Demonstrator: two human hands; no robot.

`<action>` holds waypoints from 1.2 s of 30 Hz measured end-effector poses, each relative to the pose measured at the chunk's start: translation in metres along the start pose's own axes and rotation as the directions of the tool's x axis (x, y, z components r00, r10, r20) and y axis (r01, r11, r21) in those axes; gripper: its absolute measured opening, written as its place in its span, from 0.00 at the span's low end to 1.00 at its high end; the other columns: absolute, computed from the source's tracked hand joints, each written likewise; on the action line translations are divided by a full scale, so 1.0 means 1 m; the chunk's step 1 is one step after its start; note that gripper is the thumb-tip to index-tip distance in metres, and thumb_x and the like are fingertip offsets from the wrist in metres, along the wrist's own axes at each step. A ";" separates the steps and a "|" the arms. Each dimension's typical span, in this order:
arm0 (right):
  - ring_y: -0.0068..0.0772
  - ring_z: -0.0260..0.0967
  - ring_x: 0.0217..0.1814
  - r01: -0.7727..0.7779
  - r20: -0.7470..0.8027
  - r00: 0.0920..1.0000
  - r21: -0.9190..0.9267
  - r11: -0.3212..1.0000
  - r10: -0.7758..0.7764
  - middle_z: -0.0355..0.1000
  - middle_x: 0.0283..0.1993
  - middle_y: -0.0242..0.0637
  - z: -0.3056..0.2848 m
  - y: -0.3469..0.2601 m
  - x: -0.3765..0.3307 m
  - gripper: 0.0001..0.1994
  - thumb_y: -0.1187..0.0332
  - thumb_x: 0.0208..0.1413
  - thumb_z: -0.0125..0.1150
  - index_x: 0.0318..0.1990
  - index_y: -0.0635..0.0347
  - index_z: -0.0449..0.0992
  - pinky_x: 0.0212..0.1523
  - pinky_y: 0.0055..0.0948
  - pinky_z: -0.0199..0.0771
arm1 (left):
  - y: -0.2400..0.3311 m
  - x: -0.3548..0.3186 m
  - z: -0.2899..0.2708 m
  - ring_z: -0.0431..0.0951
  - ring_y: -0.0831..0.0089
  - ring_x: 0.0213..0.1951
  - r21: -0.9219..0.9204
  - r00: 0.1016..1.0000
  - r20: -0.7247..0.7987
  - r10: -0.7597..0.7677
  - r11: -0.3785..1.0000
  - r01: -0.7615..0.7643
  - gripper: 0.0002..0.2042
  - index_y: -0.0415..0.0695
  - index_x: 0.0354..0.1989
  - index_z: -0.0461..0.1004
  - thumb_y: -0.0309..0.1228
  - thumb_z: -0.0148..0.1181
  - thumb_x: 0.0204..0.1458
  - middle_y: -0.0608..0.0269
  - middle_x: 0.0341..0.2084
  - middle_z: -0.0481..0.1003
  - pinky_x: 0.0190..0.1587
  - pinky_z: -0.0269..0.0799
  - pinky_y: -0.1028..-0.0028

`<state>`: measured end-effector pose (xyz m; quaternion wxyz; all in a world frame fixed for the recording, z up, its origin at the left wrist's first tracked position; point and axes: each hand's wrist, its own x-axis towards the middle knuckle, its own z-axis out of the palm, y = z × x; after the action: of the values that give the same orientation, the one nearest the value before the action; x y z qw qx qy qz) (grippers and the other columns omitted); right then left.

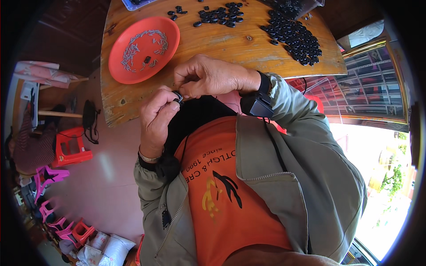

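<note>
At the near edge of the table, my left hand (156, 116) is closed, pinching a small round black part (178, 96) between thumb and fingertips. My right hand (206, 76) comes in from the right with its fingers pinched together, close beside that part. Whatever may sit in those right fingertips is hidden. Just beyond my hands lies a red plate (119, 66) with many small grey metal pins (129, 56) strewn around it and a dark little piece (147, 59) among them. Loose black round parts (221, 17) lie farther back, and a larger pile of black rings (296, 39) covers the right.
The wooden table (213, 43) ends in front of my body. A clear plastic container (290, 6) with black parts and a blue tray (133, 5) stand at its far side. Red stools (73, 148), pink stools (46, 177) and white sacks (116, 250) are on the floor at left.
</note>
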<state>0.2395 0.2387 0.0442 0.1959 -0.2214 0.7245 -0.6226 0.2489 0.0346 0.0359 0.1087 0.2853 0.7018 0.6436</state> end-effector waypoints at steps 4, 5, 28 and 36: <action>0.13 0.64 0.27 -0.022 -0.008 1.000 0.018 1.000 0.022 0.70 0.24 0.26 -0.003 -0.001 -0.001 0.04 0.73 0.53 0.59 0.30 0.64 0.72 0.28 0.18 0.65 | 0.000 0.002 0.000 0.59 0.79 0.24 -0.022 1.000 -0.006 0.004 1.000 -0.004 0.04 0.34 0.25 0.67 0.23 0.51 0.46 0.66 0.22 0.63 0.27 0.55 0.78; 0.13 0.64 0.27 -0.025 0.001 1.000 0.043 0.999 0.025 0.70 0.24 0.26 -0.004 -0.002 -0.002 0.05 0.73 0.53 0.59 0.30 0.64 0.72 0.29 0.17 0.65 | -0.001 0.003 0.001 0.60 0.79 0.24 -0.038 1.000 -0.011 0.001 0.999 -0.001 0.04 0.34 0.26 0.67 0.23 0.51 0.47 0.66 0.22 0.63 0.28 0.56 0.78; 0.31 0.72 0.43 0.428 -0.287 0.805 -0.323 0.844 -0.519 0.72 0.40 0.38 0.022 0.000 -0.002 0.14 0.76 0.46 0.68 0.42 0.63 0.76 0.40 0.26 0.75 | -0.019 0.006 0.004 0.74 0.69 0.31 -0.646 0.982 -0.166 -0.092 0.763 -0.038 0.08 0.35 0.35 0.70 0.28 0.47 0.55 0.56 0.34 0.73 0.34 0.71 0.73; 0.30 0.72 0.42 0.400 -0.316 0.835 -0.211 0.892 -0.450 0.72 0.40 0.38 0.025 0.010 0.000 0.13 0.77 0.48 0.65 0.43 0.62 0.77 0.41 0.25 0.75 | -0.018 0.002 0.003 0.76 0.67 0.33 -0.646 0.977 -0.170 -0.127 0.763 -0.013 0.08 0.35 0.33 0.68 0.28 0.47 0.56 0.59 0.29 0.71 0.38 0.74 0.70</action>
<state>0.2523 0.2195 0.0311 -0.0975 -0.2733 0.7209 -0.6294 0.2441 0.0375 0.0189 0.1472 0.1419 0.4543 0.8670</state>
